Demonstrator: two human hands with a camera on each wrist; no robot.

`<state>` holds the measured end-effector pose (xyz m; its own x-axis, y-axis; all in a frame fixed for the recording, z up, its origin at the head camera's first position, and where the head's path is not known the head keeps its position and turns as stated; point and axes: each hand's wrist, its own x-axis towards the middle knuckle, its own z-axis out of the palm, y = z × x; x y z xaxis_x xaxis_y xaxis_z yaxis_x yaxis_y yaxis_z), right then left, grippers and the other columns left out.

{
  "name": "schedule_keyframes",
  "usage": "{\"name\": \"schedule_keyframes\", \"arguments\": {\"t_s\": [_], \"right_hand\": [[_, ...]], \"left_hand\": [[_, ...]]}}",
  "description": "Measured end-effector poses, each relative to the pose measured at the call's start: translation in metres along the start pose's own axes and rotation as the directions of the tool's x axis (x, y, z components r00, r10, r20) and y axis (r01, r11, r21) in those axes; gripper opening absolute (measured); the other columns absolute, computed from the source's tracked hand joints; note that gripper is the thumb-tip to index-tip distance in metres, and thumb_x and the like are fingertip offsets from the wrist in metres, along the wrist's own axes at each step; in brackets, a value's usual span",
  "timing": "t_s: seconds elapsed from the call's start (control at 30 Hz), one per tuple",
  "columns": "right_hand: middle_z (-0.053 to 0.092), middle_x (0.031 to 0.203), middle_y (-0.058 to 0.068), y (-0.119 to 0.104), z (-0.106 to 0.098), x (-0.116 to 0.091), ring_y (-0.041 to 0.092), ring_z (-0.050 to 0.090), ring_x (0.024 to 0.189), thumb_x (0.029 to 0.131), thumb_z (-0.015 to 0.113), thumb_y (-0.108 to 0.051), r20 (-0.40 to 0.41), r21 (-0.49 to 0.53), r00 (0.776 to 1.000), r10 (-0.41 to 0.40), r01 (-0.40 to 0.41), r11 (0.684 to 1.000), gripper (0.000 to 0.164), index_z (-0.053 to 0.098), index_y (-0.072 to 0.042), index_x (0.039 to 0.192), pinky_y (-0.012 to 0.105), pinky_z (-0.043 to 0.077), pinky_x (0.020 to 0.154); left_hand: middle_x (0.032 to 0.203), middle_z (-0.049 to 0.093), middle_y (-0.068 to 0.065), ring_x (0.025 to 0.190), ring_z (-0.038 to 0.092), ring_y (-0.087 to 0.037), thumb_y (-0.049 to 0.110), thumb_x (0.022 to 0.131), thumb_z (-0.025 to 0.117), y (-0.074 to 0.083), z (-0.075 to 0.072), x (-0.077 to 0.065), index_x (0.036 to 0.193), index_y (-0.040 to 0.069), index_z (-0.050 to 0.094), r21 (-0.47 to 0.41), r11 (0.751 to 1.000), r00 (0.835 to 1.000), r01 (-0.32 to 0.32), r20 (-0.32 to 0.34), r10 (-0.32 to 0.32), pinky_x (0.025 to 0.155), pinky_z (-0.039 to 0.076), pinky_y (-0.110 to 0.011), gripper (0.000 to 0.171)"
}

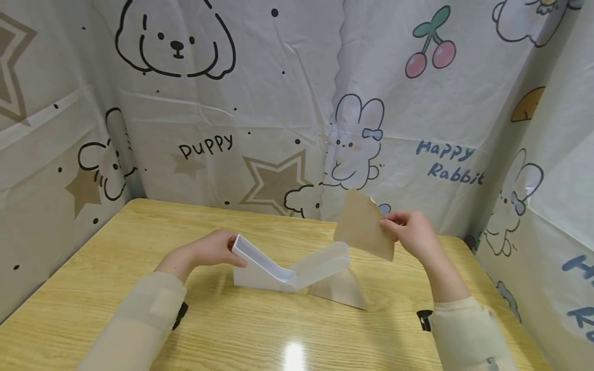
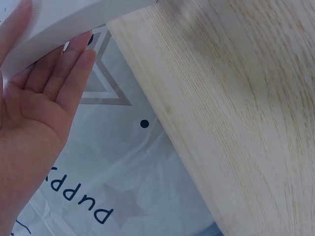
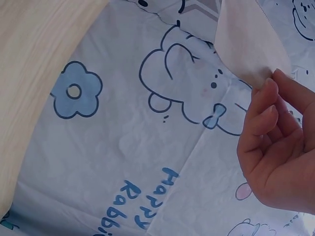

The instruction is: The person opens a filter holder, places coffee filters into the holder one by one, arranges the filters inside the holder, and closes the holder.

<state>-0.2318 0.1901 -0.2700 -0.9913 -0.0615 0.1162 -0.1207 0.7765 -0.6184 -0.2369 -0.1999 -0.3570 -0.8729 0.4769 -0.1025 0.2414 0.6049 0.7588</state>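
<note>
A white box (image 1: 260, 278) with a hinged translucent lid (image 1: 322, 265) swung open to the right is on or just over the table. My left hand (image 1: 215, 250) grips its left end, thumb on the near side; in the left wrist view the fingers (image 2: 74, 69) lie along the box wall (image 2: 83, 27). Up to the right, my right hand (image 1: 410, 232) pinches a brown paper coffee filter (image 1: 364, 224) by its edge, raised above the table. The right wrist view shows thumb and fingertips on the filter (image 3: 251, 44). Another brown filter (image 1: 341, 288) lies partly under the lid.
The wooden table (image 1: 223, 335) ends at a printed cloth curtain (image 1: 260, 103) behind and at both sides. Dark strap ends (image 1: 424, 320) show at the sleeves.
</note>
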Motion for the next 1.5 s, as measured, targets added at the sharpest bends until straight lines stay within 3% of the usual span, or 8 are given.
{"name": "schedule_keyframes", "arguments": {"t_s": [0.27,0.5,0.87,1.5], "right_hand": [[0.061,0.07,0.006,-0.014,-0.003,-0.001,0.013,0.051,0.063,0.09,0.061,-0.016,-0.039,-0.011,0.997,-0.068,0.068,0.998,0.022,0.067,0.004,0.096,0.027,0.041,0.058],[0.067,0.081,0.013,-0.028,0.001,-0.002,0.014,0.057,0.066,0.09,0.062,-0.017,-0.053,-0.002,0.994,-0.092,0.092,0.996,0.023,0.068,0.002,0.1,0.026,0.044,0.061],[0.068,0.084,0.015,-0.044,0.016,-0.002,0.018,0.059,0.068,0.089,0.062,-0.014,-0.03,0.018,0.993,-0.115,0.115,0.993,0.019,0.069,0.002,0.097,0.026,0.046,0.061],[0.07,0.083,0.009,-0.059,0.044,0.002,0.016,0.06,0.069,0.089,0.062,-0.017,0.007,-0.031,0.993,-0.121,0.121,0.992,0.017,0.071,-0.004,0.095,0.027,0.048,0.061]], "left_hand": [[0.097,0.068,-0.009,0.088,0.062,-0.015,0.016,0.08,0.073,0.0,0.0,0.002,0.101,0.0,0.062,0.0,1.0,1.0,0.005,-0.004,-0.005,0.079,0.052,-0.034,0.028],[0.097,0.068,-0.008,0.087,0.062,-0.014,0.016,0.08,0.073,0.003,0.004,0.006,0.101,0.001,0.062,0.004,1.0,1.0,0.012,-0.007,-0.012,0.08,0.051,-0.033,0.028],[0.095,0.067,-0.007,0.085,0.06,-0.014,0.015,0.08,0.073,0.006,0.007,0.008,0.099,0.001,0.063,0.014,1.0,1.0,0.018,-0.014,-0.017,0.078,0.051,-0.032,0.026],[0.095,0.068,-0.007,0.085,0.061,-0.014,0.013,0.079,0.074,0.003,0.007,0.011,0.099,0.001,0.063,0.003,1.0,1.0,0.009,-0.016,-0.009,0.078,0.051,-0.031,0.025]]}}
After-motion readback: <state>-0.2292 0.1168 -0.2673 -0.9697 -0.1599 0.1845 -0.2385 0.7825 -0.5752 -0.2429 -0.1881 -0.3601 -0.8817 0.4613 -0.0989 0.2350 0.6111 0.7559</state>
